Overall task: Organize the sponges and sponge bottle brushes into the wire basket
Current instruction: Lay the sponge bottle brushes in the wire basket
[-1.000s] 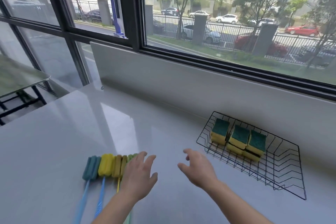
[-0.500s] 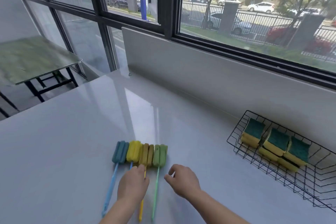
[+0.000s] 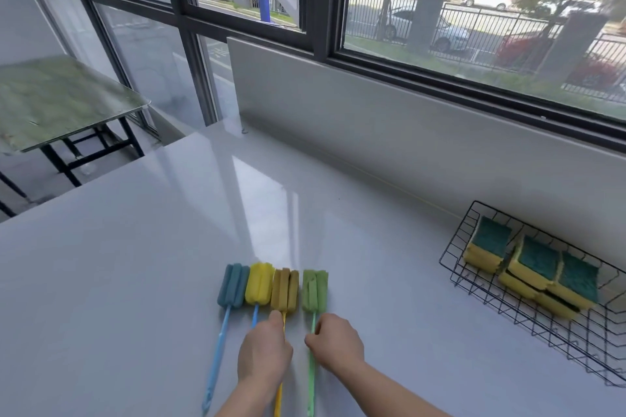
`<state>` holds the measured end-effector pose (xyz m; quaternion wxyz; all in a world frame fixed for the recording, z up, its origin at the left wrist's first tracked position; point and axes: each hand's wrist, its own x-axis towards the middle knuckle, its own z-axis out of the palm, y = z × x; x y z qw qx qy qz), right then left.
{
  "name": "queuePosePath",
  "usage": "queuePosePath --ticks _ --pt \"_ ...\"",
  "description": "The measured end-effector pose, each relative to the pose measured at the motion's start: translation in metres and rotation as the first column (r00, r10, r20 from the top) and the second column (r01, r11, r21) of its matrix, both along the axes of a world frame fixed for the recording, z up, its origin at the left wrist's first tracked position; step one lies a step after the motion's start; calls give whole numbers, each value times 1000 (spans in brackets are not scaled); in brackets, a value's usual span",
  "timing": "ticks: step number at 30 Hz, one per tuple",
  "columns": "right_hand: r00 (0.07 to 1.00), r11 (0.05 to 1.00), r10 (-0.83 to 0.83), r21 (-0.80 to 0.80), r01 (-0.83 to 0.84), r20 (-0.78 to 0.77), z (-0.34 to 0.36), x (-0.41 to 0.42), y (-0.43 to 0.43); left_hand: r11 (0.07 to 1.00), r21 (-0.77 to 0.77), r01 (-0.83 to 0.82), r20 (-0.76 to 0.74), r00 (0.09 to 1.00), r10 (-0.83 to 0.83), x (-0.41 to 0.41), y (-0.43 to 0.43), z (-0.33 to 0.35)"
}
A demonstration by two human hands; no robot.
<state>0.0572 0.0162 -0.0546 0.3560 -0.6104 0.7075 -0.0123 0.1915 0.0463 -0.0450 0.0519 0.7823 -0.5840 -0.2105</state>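
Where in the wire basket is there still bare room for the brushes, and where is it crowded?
The wire basket is bare along its near side, between the sponges and the front rim. Its far side by the wall is packed with sponges. On the counter, the four brushes lie close together, both hands on their handles.

white countertop point(image 3: 142, 281), four brushes point(image 3: 259, 284), wire basket point(image 3: 455, 267)

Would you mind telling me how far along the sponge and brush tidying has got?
Done: the yellow-and-green sponges already sit in the wire basket. In hand: the left hand is on the brown brush's handle and the right hand on the green brush's handle, both low on the counter. Left: all four sponge bottle brushes remain outside the basket.
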Motion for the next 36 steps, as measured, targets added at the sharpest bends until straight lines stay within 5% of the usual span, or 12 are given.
queuePosePath --ticks 8,22,28,36 --pt "988 988 -141 -53 144 57 7 -48 4 999 -45 5 -90 996 -9 -11 -5 -1" --pt "888 867 -423 -206 454 178 58 -181 38 939 -267 216 -207 939 -274 -105 -24 42" --pt "807 768 -542 -252 589 233 76 -237 52 881 -314 355 -139 900 -413 -155 -42 61" --pt "634 606 -676 -206 768 375 75 -291 84 685 -398 610 25 753 -657 -225 -90 90"
